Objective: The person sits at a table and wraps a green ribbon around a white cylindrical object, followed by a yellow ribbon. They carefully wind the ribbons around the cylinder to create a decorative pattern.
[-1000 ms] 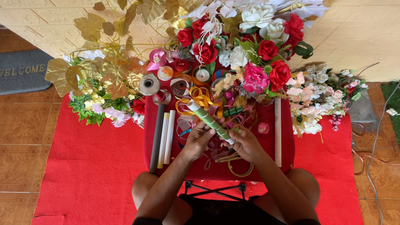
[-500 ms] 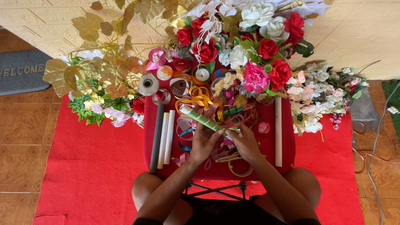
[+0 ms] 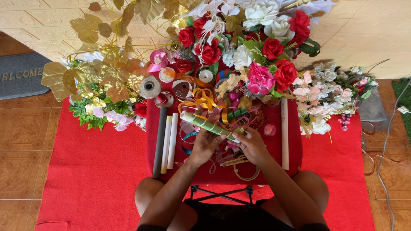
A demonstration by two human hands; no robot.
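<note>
My left hand (image 3: 206, 142) and my right hand (image 3: 252, 144) both grip a pale stick wrapped in green ribbon (image 3: 204, 124). The stick lies tilted, its free end pointing up and to the left. My right hand pinches the ribbon at the stick's lower right end. Both hands hover over a small table covered in red cloth (image 3: 295, 162). Loose ribbons, orange (image 3: 201, 96) and pink among them, lie tangled under and beyond the hands.
Three plain sticks (image 3: 167, 141) lie at the table's left, one long stick (image 3: 284, 132) at its right. Ribbon spools (image 3: 150, 87) stand at the back. Artificial red, white and pink flowers (image 3: 274, 47) and gold leaves (image 3: 102, 72) surround the table. A red mat (image 3: 85, 171) covers the floor.
The stick's free end has dropped and swung left, so it lies flatter. Both hands have kept their grip and shifted slightly while the ribbon is wound.
</note>
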